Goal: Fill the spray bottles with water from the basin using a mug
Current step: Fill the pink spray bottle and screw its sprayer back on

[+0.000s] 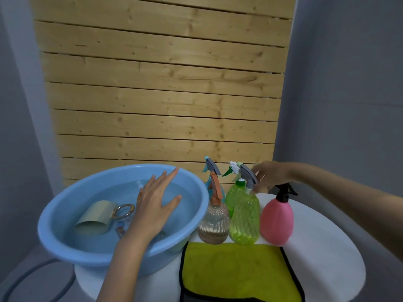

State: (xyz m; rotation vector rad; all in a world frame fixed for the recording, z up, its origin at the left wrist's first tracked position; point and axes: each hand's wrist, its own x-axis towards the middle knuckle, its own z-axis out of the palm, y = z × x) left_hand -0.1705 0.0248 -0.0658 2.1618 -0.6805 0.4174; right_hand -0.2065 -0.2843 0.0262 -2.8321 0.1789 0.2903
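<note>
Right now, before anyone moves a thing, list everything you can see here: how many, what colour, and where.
basin: one, blue, left side of the table, holding water
mug: one, pale green, on its side in the basin's water
clear spray bottle: one, orange neck, right of the basin
blue spray bottle: one, mostly hidden behind the clear one
front green spray bottle: one, beside the clear one
back green spray bottle: one, behind it
pink spray bottle: one, black sprayer, rightmost
cloth: one, yellow-green, black edging, table front
table: one, white, round
wooden slats: pale, behind the table
left hand: open, flat over the basin
right hand: fingers round the front green bottle's sprayer
</note>
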